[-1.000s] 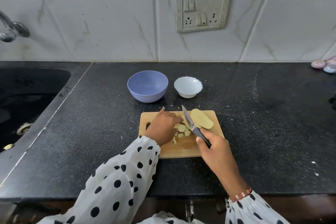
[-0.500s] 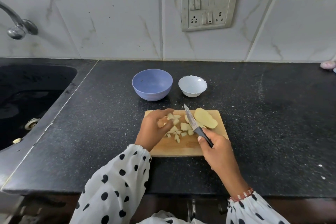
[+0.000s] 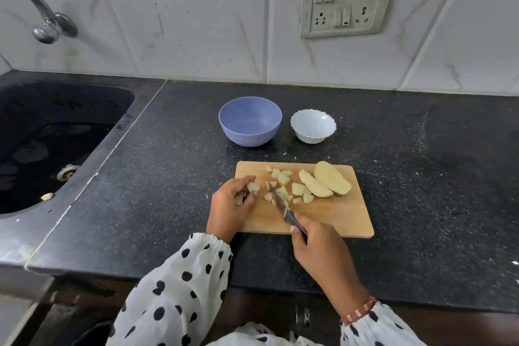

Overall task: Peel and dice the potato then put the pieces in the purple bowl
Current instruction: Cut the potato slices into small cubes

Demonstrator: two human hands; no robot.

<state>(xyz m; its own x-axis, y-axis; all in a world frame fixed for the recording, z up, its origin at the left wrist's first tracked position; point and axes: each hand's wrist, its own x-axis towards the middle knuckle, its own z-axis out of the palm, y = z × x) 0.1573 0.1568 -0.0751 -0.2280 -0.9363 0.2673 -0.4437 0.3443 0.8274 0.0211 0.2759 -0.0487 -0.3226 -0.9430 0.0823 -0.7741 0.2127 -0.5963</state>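
A wooden cutting board (image 3: 337,219) lies on the black counter. Several diced potato pieces (image 3: 283,184) are scattered over its left and middle part. Two peeled potato slices (image 3: 325,181) lie at its far right. My left hand (image 3: 231,205) rests on the board's left edge, fingers curled round a few potato pieces. My right hand (image 3: 320,247) grips the dark handle of a knife (image 3: 279,199), whose blade lies among the dice, pointing away and left. The purple bowl (image 3: 250,121) stands behind the board; I see nothing inside it.
A small white scalloped bowl (image 3: 313,126) stands right of the purple one. A dark sink (image 3: 42,143) with a tap (image 3: 42,19) takes up the left side. A socket panel (image 3: 345,0) is on the tiled wall. Bare black counter (image 3: 435,177) stretches to the right.
My left hand has drawn back to the board's left edge with some potato pieces. The knife has swung left from beside the slices into the pile of dice. The view has shifted left.
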